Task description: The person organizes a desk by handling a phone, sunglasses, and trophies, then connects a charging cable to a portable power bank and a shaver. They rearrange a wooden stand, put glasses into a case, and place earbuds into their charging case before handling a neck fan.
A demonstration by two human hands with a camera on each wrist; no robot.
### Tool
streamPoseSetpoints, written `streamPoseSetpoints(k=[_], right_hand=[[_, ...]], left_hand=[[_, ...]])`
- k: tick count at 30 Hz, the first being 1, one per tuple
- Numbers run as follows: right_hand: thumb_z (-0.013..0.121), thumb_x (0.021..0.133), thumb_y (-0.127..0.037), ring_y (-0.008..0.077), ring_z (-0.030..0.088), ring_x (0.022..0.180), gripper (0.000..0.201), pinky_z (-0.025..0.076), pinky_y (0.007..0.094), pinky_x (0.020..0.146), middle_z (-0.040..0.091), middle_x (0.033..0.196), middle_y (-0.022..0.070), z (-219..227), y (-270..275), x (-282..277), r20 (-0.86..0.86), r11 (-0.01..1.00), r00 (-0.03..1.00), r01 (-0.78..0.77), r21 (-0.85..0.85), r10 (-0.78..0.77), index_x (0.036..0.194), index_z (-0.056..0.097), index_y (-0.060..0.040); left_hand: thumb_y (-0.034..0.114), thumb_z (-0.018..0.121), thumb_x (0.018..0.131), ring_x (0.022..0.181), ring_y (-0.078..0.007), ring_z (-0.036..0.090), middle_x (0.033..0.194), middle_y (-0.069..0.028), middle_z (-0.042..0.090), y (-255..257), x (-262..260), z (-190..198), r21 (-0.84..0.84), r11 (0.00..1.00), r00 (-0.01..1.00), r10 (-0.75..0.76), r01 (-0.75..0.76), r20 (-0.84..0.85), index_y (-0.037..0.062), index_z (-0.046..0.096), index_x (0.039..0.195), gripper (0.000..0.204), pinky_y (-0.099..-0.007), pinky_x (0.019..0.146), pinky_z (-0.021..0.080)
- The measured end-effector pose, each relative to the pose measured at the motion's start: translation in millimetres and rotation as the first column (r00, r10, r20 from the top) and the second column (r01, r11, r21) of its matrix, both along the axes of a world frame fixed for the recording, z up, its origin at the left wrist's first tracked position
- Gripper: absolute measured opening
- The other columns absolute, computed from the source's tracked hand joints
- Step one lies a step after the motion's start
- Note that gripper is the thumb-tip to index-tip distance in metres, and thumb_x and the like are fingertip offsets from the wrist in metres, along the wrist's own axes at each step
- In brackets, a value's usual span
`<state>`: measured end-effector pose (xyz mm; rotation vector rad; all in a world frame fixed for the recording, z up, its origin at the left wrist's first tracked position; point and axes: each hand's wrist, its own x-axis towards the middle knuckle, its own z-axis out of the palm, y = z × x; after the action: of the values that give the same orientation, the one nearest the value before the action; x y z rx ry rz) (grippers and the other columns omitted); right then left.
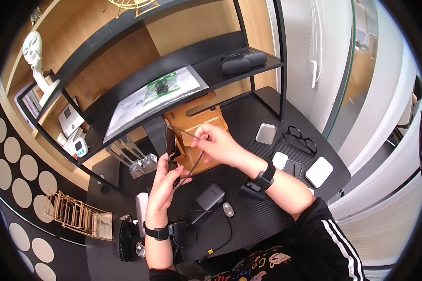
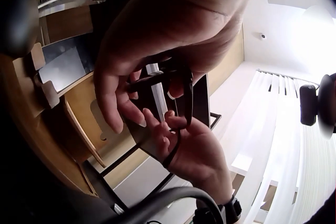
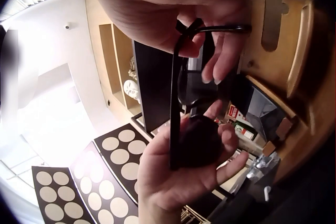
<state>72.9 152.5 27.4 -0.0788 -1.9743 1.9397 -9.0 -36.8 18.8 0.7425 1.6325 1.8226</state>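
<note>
Both hands hold a pair of dark sunglasses [image 1: 171, 140] up over the desk, with the temples unfolded. My left hand [image 1: 162, 185] grips the frame at the lower lens, which lies over the palm in the right wrist view, where the dark lens [image 3: 198, 140] shows. With thumb and fingers, my right hand [image 1: 216, 146] pinches a temple near its free end. The left wrist view shows the right hand [image 2: 197, 150] beyond the frame, palm side in sight. Behind the sunglasses stands a wooden stand [image 1: 218, 117] with a slot.
Round eyeglasses [image 1: 309, 145], a white box [image 1: 319, 172] and a shallow tray [image 1: 266, 134] lie at the right. A power bank [image 1: 210, 196] with a cable and a small grey remote-like object [image 1: 228, 209] are below the hands. A black shelf [image 1: 215, 77] spans the back.
</note>
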Motion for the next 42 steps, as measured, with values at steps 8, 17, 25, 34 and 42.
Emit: streamPoseSetpoints(k=[8,17,25,34,42], right_hand=[[0.054,0.086,-0.004,0.0020,0.046,0.064,0.019,0.036,0.0202,0.061,0.062,0.079,-0.0008,5,20,-8,-0.015,0.964,0.991,-0.123,0.236,0.130,0.103,0.063,-0.0051],[0.059,0.085,-0.006,0.0058,0.049,0.072,0.019,0.041,0.0231,0.067,0.053,0.076,-0.0045,6,42,-24,0.102,0.871,0.965,-0.261,0.416,0.241,0.104,0.063,-0.0044],[0.060,0.077,-0.005,0.0086,0.055,0.074,0.045,0.044,0.0227,0.068,0.059,0.080,0.0012,-13,99,-18,0.163,0.907,0.983,0.013,0.421,-0.090,0.121,0.053,-0.0010],[0.064,0.081,-0.018,0.0088,0.058,0.059,0.046,0.052,0.0229,0.052,0.060,0.079,0.0031,-17,104,-2,0.201,0.955,0.935,0.297,-0.003,-0.291,0.120,0.045,-0.0028],[0.056,0.081,-0.001,0.0088,0.058,0.060,0.012,0.049,0.0224,0.055,0.060,0.071,0.0017,-54,113,-45,0.049,0.960,0.973,0.213,0.184,-0.226,0.093,0.061,-0.0013]], left_hand=[[-0.002,0.060,0.084,0.096,-0.0217,0.062,0.105,-0.0109,0.056,2,-8,-6,0.092,0.992,0.987,-0.072,0.086,-0.143,0.0143,0.003,0.150,0.089,-0.0321,0.082,0.051],[0.018,0.063,0.089,0.065,-0.0069,0.053,0.068,-0.0022,0.052,27,-48,12,-0.247,0.930,0.610,-0.032,-0.272,-0.792,0.0001,0.057,0.076,0.024,-0.0220,0.060,0.044],[0.028,0.051,0.097,0.057,-0.0110,0.060,0.078,-0.0059,0.064,66,-77,9,-0.338,0.924,0.818,-0.052,-0.179,-0.573,0.0010,0.057,0.081,0.032,-0.0256,0.055,0.054],[0.020,0.036,0.100,0.064,-0.0231,0.068,0.078,-0.0140,0.063,110,-75,-12,-0.390,0.918,0.973,-0.015,-0.078,-0.230,-0.0003,0.047,0.090,0.026,-0.0297,0.054,0.056],[0.017,0.034,0.100,0.066,-0.0266,0.068,0.086,-0.0155,0.062,122,-75,-23,-0.303,0.939,0.959,0.080,-0.164,-0.272,-0.0024,0.044,0.096,0.022,-0.0299,0.052,0.057]])
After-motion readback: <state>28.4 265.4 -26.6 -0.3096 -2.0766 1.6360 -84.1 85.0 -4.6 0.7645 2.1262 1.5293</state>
